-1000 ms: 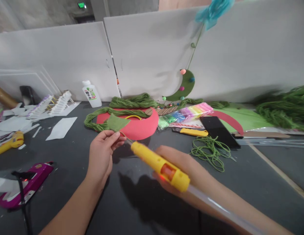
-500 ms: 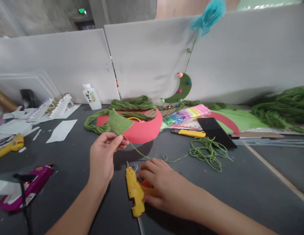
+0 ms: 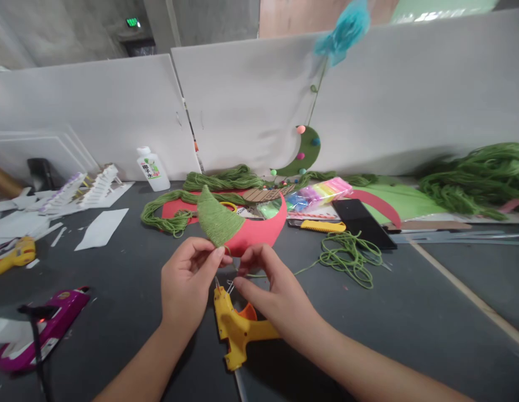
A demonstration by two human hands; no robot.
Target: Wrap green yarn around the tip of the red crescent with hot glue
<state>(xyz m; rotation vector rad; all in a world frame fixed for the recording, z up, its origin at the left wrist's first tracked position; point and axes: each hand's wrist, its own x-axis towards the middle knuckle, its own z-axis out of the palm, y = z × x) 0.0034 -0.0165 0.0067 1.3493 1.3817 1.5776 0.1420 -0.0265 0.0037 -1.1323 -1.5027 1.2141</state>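
Observation:
My left hand (image 3: 191,279) pinches the lower edge of a red crescent cutout (image 3: 263,229), which is held up above the table. Its left end is wrapped in green yarn (image 3: 220,218); the right end is bare red. A strand runs from the wrapped part past the fingers of my right hand (image 3: 272,285) to a loose tangle of green yarn (image 3: 349,258). My right fingers are curled around that strand just below the crescent, their tips partly hidden. Below them, a yellow hot glue gun (image 3: 234,329) lies on the table, its nozzle pointing away from me.
A white bottle (image 3: 153,169), green yarn skeins (image 3: 221,177), a yellow utility knife (image 3: 322,225) and a black panel (image 3: 364,223) lie toward the back. A magenta tool (image 3: 46,329) is at left. White boards (image 3: 251,111) stand behind, with a decorated green crescent (image 3: 307,153).
My right hand has left the glue gun and moved up to the yarn beside my left hand. The crescent has shifted slightly right and tilted up, showing more of its wrapped end.

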